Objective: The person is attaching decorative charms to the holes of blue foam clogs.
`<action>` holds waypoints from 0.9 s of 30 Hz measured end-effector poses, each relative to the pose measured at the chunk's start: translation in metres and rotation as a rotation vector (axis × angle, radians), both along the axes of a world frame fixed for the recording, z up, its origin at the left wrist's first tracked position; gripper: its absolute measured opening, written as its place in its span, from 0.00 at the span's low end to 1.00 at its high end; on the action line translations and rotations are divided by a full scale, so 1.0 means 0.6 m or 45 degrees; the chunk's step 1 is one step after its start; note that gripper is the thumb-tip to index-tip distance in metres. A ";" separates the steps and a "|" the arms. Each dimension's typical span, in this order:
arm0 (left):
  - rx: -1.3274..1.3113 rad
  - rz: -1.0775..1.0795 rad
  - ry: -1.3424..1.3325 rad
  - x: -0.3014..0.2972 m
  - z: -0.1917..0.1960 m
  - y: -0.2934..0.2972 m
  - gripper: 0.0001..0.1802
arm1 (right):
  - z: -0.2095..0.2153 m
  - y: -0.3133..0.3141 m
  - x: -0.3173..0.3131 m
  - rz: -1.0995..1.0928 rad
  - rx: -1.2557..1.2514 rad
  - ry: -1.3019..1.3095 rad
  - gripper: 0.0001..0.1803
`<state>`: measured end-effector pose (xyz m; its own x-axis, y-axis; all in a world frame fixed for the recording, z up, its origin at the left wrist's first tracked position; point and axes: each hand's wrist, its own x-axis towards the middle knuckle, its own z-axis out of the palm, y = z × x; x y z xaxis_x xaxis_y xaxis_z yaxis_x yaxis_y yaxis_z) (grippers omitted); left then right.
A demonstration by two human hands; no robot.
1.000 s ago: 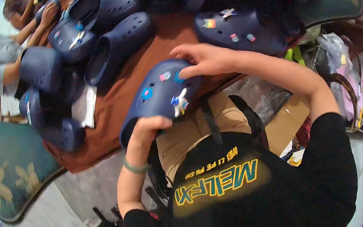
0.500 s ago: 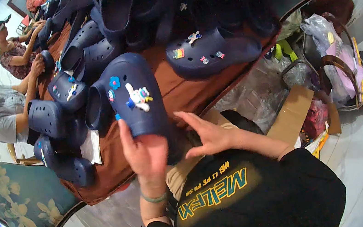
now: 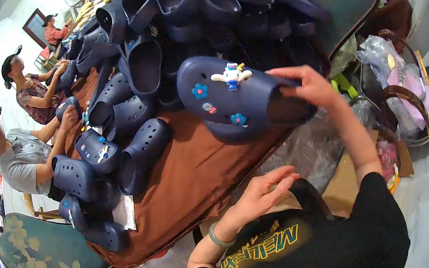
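Observation:
My right hand [image 3: 305, 85] grips a dark navy clog [image 3: 255, 95] by its heel opening. The clog carries a white cartoon-figure charm, two blue flower charms and a swirl charm. Partly hidden below it, another navy clog [image 3: 225, 132] lies on the brown tablecloth [image 3: 190, 154]. My left hand [image 3: 261, 194], with a band on its wrist, hovers in front of my body; its fingers are stretched out and nothing is in them. A plain navy clog [image 3: 144, 152] with holes rests to the left of the held one.
Navy clogs [image 3: 145, 67] are heaped along the table's far side, several with charms. Two nearer people [image 3: 23, 161] [image 3: 37, 98] work at the left side. Floral chairs [image 3: 36, 252] flank the table. At right are a cardboard box [image 3: 342, 184] and a bag [image 3: 403, 91].
The charm-covered clog has passed from my left hand to my right and moved right, turning sideways. My left hand has drawn back toward my body, and the view has shifted.

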<state>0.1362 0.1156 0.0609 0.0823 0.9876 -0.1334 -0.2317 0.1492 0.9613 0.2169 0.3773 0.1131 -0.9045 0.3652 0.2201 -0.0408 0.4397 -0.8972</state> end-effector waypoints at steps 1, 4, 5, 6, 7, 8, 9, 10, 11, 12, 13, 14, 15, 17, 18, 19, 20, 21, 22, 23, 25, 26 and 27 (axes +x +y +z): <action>0.051 0.084 0.237 -0.004 -0.011 0.014 0.23 | 0.011 0.039 -0.014 0.089 -0.121 -0.066 0.23; 0.589 0.403 0.976 -0.034 -0.044 0.049 0.21 | 0.014 0.144 -0.074 0.345 -0.239 -0.259 0.22; 0.701 0.519 1.051 -0.045 -0.048 0.064 0.25 | 0.014 0.163 -0.088 0.318 -0.165 -0.296 0.21; 0.711 0.535 1.065 -0.049 -0.050 0.075 0.25 | 0.010 0.179 -0.100 0.288 -0.090 -0.333 0.20; 0.693 0.611 1.382 -0.054 -0.043 0.088 0.29 | 0.003 0.197 -0.115 0.263 -0.077 -0.429 0.20; 0.670 0.680 1.696 -0.057 -0.037 0.098 0.33 | -0.005 0.213 -0.126 0.229 -0.064 -0.525 0.19; 0.613 0.584 1.708 -0.064 -0.056 0.114 0.41 | -0.014 0.229 -0.135 0.147 0.221 -0.573 0.19; 0.610 0.593 1.728 -0.073 -0.069 0.124 0.41 | -0.021 0.228 -0.146 0.111 0.400 -0.493 0.18; 0.540 0.575 1.773 -0.076 -0.080 0.133 0.43 | -0.028 0.228 -0.152 0.015 0.467 -0.438 0.17; 0.472 0.555 1.814 -0.079 -0.092 0.141 0.44 | -0.035 0.229 -0.155 -0.085 0.533 -0.386 0.15; 0.397 0.526 1.897 -0.085 -0.102 0.144 0.47 | -0.034 0.221 -0.160 -0.077 0.533 -0.373 0.15; 0.392 0.532 1.908 -0.089 -0.112 0.144 0.47 | -0.036 0.211 -0.166 -0.165 0.619 -0.343 0.14; 0.397 0.555 2.005 -0.092 -0.121 0.143 0.47 | -0.037 0.200 -0.168 -0.254 0.705 -0.313 0.13; 0.426 0.575 2.094 -0.092 -0.133 0.150 0.47 | -0.054 0.192 -0.157 -0.293 0.752 -0.222 0.13; 0.438 0.574 2.082 -0.091 -0.137 0.152 0.47 | -0.064 0.187 -0.149 -0.323 0.793 -0.132 0.12; 0.443 0.577 2.074 -0.093 -0.138 0.151 0.48 | -0.063 0.164 -0.143 -0.347 0.705 -0.023 0.11; 0.447 0.582 2.078 -0.095 -0.130 0.151 0.48 | -0.059 0.151 -0.132 -0.338 0.645 -0.011 0.13; 0.451 0.534 1.951 -0.099 -0.120 0.147 0.47 | -0.059 0.133 -0.122 -0.409 0.633 0.126 0.12; 0.462 0.487 1.824 -0.102 -0.107 0.146 0.46 | -0.056 0.114 -0.107 -0.482 0.623 0.264 0.12; 0.490 0.624 1.725 -0.115 -0.095 0.148 0.43 | -0.053 0.092 -0.092 -0.510 0.709 0.328 0.12; 0.644 0.953 1.770 -0.154 -0.027 0.162 0.38 | -0.053 0.045 -0.058 -0.528 0.703 0.450 0.12; 0.744 1.122 1.825 -0.183 0.001 0.176 0.36 | -0.053 0.016 -0.045 -0.513 0.693 0.532 0.12; 0.825 1.234 1.875 -0.208 0.037 0.191 0.35 | -0.052 -0.016 -0.029 -0.509 0.631 0.541 0.13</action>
<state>0.0113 0.2300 0.0830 -0.2804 0.5348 0.7971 0.9547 0.0691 0.2895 0.1995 0.3677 0.0820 -0.5256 0.4146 0.7429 -0.0916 0.8406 -0.5339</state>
